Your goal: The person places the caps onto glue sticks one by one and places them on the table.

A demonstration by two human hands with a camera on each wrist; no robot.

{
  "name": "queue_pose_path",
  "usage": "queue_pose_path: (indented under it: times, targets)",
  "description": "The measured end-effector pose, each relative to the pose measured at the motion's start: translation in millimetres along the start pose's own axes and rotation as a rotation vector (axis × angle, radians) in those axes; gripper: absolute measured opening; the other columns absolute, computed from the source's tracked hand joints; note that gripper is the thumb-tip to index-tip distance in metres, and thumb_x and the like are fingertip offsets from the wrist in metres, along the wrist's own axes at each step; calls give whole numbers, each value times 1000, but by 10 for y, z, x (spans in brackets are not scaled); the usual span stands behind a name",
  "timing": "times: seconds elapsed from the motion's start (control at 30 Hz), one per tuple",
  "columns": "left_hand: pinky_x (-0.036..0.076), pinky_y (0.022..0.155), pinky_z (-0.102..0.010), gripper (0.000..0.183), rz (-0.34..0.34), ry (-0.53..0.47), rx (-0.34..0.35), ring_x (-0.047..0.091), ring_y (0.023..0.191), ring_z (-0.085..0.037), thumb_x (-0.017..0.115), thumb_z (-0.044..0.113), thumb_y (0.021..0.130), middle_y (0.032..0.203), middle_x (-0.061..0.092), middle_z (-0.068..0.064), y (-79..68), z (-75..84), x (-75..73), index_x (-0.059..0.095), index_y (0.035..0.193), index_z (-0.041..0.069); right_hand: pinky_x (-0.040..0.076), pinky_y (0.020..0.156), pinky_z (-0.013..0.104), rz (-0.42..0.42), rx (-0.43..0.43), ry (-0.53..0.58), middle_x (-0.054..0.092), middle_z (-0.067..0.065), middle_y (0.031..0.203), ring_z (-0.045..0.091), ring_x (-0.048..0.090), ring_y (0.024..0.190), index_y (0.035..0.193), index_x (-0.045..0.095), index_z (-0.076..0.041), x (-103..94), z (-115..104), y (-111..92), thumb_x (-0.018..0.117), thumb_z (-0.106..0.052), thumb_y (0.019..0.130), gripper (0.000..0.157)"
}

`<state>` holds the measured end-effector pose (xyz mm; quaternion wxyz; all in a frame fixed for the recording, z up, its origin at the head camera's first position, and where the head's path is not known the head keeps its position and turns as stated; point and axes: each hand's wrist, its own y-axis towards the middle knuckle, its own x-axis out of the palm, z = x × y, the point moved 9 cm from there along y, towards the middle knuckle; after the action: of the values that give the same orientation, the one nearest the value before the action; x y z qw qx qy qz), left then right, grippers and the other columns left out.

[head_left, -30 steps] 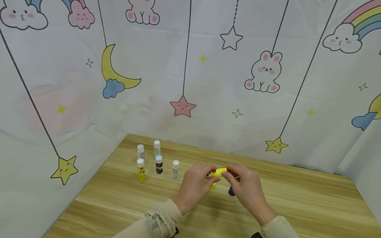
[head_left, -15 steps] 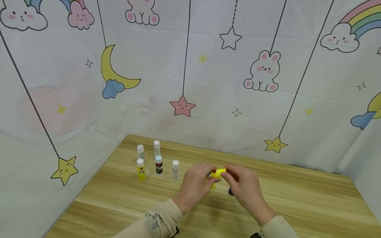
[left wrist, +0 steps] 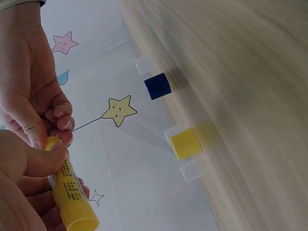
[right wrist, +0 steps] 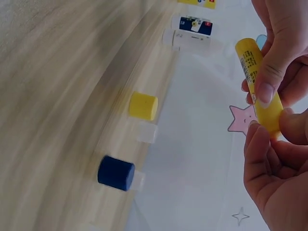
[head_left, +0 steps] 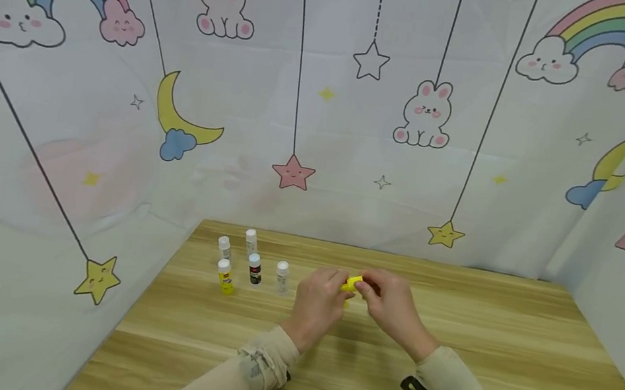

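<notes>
Between my hands is a yellow glue stick [head_left: 352, 284], held tilted above the table. My left hand [head_left: 317, 306] grips its tube, thumb laid along the printed side, as the right wrist view shows. My right hand [head_left: 395, 310] pinches the other yellow end with thumb and fingertips. Below the hands, a short yellow cylinder [left wrist: 186, 143] and a dark blue cylinder [left wrist: 158, 86] stand on the table, apart from each other. Small whitish translucent pieces [right wrist: 147, 132] are beside them. In the head view the dark blue cylinder is hidden behind my right hand.
Several upright sticks with white caps stand at the table's back left: a yellow one [head_left: 225, 277], a black-labelled one [head_left: 255, 269] and pale ones, the nearest pale stick [head_left: 282, 278] left of my left hand. A patterned cloth [head_left: 340, 212] hangs behind the wooden table [head_left: 478, 378].
The white band and red label on the glue stick, visible earlier, no longer show in the head view. My right hand has shifted slightly left, and the head view has turned a little right.
</notes>
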<state>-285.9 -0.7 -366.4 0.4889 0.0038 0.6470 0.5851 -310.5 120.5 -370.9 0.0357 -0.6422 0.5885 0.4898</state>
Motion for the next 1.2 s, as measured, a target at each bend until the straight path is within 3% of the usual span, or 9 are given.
queue_pose_path:
  times: [0.23, 0.47, 0.6, 0.73, 0.87, 1.03, 1.2]
  targets:
    - [56, 64, -30, 29, -11, 77, 27, 67, 77, -18, 90, 16, 76, 85, 69, -2, -43, 1, 41, 69, 92, 7, 53, 57, 28, -100, 126, 101, 66, -7, 80, 7, 61, 65, 102, 74, -12, 140, 174, 1, 65, -22, 101, 14]
    - [56, 67, -26, 28, -75, -37, -47, 67, 78, -12, 89, 22, 78, 89, 71, 1, -28, -85, 52, 71, 95, 11, 54, 52, 37, -141, 329, 247, 72, 2, 92, 19, 65, 68, 113, 73, -13, 131, 328, -60, 68, -38, 97, 30]
    - [55, 72, -25, 30, -92, -81, -62, 67, 83, -11, 89, 25, 78, 95, 72, 1, -40, -122, 29, 72, 100, 12, 58, 62, 43, -137, 344, 268, 73, 2, 98, 16, 69, 77, 114, 73, -12, 112, 316, -58, 70, -41, 95, 35]
    - [56, 77, -26, 38, -105, -107, -81, 68, 90, -13, 89, 27, 79, 102, 72, 0, -60, -170, -16, 72, 109, 10, 59, 69, 39, -115, 343, 249, 72, 2, 100, 17, 70, 80, 117, 73, -10, 42, 281, -44, 71, -40, 94, 38]
    - [56, 80, -30, 43, -118, -108, -123, 69, 94, -16, 87, 28, 80, 108, 72, -2, -77, -219, -32, 72, 115, 9, 57, 67, 31, -108, 327, 200, 72, -1, 97, 17, 69, 82, 117, 73, -11, -72, 281, -54, 70, -40, 95, 37]
    - [56, 83, -32, 39, -113, -114, -151, 69, 99, -16, 85, 26, 83, 110, 72, -1, -91, -276, -48, 71, 117, 12, 57, 66, 33, -102, 307, 167, 72, -2, 95, 21, 70, 80, 116, 73, -11, -198, 320, -82, 71, -38, 95, 34]
    - [57, 80, -33, 36, -52, -108, -138, 70, 94, -18, 86, 21, 82, 106, 72, -3, -90, -300, -114, 72, 113, 9, 57, 64, 35, -117, 334, 135, 72, 0, 96, 15, 69, 78, 116, 73, -9, -294, 399, -127, 70, -39, 95, 37]
